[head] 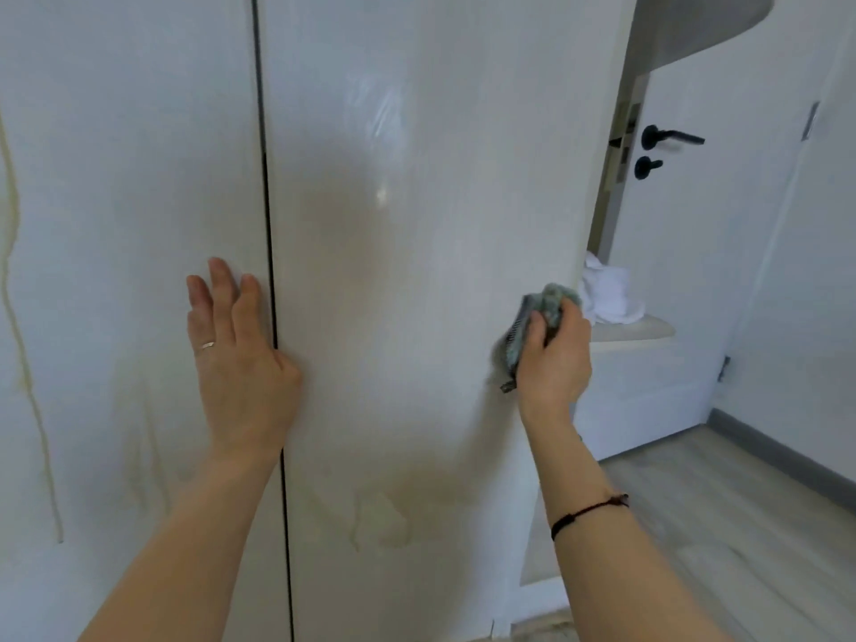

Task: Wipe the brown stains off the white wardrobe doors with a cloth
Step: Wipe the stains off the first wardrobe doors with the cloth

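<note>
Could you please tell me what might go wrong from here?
The cloth, bunched in the right hand, is at the edge of the right door, so the brown patch lower down may get missed.
The long drip streak on the left door is far from the cloth and could be left.
The left hand presses flat beside the door gap; fingers might get pinched if a door shifts.

A home bedroom: tall white wardrobe doors (417, 224), a room door (695, 271) with black handle (671, 137), wood-look floor (741, 525).
</note>
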Tool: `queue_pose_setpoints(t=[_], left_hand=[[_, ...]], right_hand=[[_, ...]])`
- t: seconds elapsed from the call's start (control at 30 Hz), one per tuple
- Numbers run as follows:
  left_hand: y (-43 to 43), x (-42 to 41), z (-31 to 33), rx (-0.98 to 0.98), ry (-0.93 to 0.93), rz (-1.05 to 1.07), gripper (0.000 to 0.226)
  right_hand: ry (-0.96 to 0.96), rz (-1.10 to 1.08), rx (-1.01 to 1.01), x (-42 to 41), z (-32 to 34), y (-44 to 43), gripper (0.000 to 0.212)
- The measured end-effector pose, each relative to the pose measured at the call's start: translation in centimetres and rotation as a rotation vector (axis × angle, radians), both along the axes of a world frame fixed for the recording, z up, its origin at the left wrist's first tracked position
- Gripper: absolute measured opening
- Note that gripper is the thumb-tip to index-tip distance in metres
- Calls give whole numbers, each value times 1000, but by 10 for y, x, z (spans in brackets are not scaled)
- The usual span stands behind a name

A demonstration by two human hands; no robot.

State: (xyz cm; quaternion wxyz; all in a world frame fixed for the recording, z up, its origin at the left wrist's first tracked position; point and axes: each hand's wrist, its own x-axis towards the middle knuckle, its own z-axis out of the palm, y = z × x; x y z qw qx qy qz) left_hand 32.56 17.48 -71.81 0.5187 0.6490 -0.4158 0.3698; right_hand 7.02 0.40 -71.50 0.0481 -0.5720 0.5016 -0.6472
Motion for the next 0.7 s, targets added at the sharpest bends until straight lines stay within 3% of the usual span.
queue_pose_setpoints(t=[0.1,0.43,0.7], left_hand=[[-5,-7,2,-17,33,26,71],[-13,-12,6,-29,82,52,71],[-25,-11,0,-97,103,87,69]], right_hand=[[38,-69,121,-22,-17,-13,51],[336,3,23,33,-30,24,63],[247,-149,-148,16,108,-16,55]])
